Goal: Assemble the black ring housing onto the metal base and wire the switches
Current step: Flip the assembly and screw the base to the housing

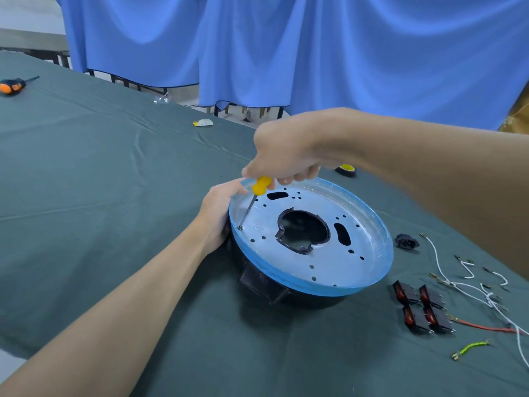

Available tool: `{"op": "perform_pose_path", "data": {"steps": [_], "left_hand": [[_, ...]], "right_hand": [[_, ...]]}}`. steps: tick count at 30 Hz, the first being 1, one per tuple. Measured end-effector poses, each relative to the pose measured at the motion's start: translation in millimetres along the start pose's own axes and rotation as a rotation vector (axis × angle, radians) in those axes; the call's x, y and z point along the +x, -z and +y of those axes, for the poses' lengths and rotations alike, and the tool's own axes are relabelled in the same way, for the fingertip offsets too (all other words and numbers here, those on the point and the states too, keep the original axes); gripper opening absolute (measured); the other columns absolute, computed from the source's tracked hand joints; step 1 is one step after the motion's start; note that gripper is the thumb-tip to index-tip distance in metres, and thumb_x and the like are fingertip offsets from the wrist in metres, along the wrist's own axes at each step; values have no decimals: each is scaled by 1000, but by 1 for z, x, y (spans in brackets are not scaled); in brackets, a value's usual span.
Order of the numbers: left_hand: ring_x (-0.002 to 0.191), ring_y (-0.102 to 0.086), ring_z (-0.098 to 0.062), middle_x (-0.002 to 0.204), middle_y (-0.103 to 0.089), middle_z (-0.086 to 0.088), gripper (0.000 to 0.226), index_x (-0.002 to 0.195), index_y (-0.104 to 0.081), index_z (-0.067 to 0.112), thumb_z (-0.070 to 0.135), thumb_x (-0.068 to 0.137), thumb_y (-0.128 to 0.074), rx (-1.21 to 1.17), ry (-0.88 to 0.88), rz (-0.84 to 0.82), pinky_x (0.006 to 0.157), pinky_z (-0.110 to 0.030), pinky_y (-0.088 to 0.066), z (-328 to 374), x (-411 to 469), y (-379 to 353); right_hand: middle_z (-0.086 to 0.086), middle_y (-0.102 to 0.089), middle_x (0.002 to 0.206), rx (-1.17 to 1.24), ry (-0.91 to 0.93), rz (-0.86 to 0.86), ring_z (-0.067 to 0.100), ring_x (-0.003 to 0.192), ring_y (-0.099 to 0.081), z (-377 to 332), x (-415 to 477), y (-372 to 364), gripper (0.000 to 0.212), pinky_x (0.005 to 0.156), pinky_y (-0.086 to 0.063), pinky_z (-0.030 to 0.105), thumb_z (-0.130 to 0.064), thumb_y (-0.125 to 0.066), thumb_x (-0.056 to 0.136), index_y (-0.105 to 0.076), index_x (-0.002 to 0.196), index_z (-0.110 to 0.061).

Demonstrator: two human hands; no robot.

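The round metal base (320,262), silver with a blue film rim and a central hole, lies on top of the black ring housing (269,285) on the green cloth. My right hand (286,156) grips a yellow-handled screwdriver (259,187) whose tip stands in a hole at the plate's left edge. My left hand (217,213) holds the left rim of the assembly, fingers curled round its edge. Several red rocker switches (422,308) lie to the right, beside white wires (472,285), a red wire (483,327) and a green-yellow wire (471,348).
A black socket (406,241) lies right of the plate and a tape roll (346,169) behind it. An orange-and-black screwdriver (13,85) rests far left. A small white item (203,122) lies near the table's far edge. Blue curtain (286,47) hangs behind.
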State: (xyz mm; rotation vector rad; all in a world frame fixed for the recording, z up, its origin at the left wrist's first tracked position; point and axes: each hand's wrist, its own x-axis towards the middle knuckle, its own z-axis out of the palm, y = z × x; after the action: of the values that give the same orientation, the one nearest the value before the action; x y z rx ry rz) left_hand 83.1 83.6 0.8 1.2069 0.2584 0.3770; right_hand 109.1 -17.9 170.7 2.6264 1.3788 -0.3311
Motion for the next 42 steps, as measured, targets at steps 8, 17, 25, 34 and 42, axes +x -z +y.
{"op": "perform_pose_path", "data": {"steps": [8, 17, 25, 34, 42], "left_hand": [[54, -59, -16, 57, -63, 3, 22, 43, -60, 23, 17, 64, -55, 31, 18, 103, 58, -26, -45, 4, 0, -2], [60, -54, -20, 60, -59, -1, 12, 53, -57, 18, 22, 63, -61, 34, 18, 109, 61, -29, -40, 4, 1, -4], [74, -57, -25, 81, -65, -10, 25, 66, -70, 15, 10, 83, -52, -9, 11, 93, 73, -33, -42, 3, 1, -3], [42, -55, -8, 45, -57, 9, 30, 35, -58, 23, 20, 65, -58, 18, 5, 103, 49, -21, -42, 1, 3, -3], [50, -57, -14, 54, -61, 5, 28, 46, -62, 21, 16, 73, -58, 39, -29, 67, 51, -20, -43, 0, 5, 0]], "right_hand": [[-6, -69, 73, -322, 377, 127, 2, 62, -57, -22, -7, 6, 6, 40, -37, 12, -28, -68, 83, -73, 82, -25], [-2, -58, 44, -89, 38, 61, 17, 40, -48, -22, 12, 2, 35, 49, -44, 21, -9, -42, 92, -62, 63, -8], [3, -58, 73, -44, 113, -30, 14, 47, -50, -1, -4, 10, 21, 37, -38, 14, -29, -68, 87, -63, 89, -8], [-16, -47, 30, -281, 354, 230, -16, 50, -52, -14, -8, 3, 28, 53, -49, 25, -25, -62, 88, -55, 61, -20], [-4, -55, 36, -45, 151, 151, 13, 34, -51, -13, 3, -3, 37, 54, -50, 21, -3, -40, 88, -50, 53, -9]]}}
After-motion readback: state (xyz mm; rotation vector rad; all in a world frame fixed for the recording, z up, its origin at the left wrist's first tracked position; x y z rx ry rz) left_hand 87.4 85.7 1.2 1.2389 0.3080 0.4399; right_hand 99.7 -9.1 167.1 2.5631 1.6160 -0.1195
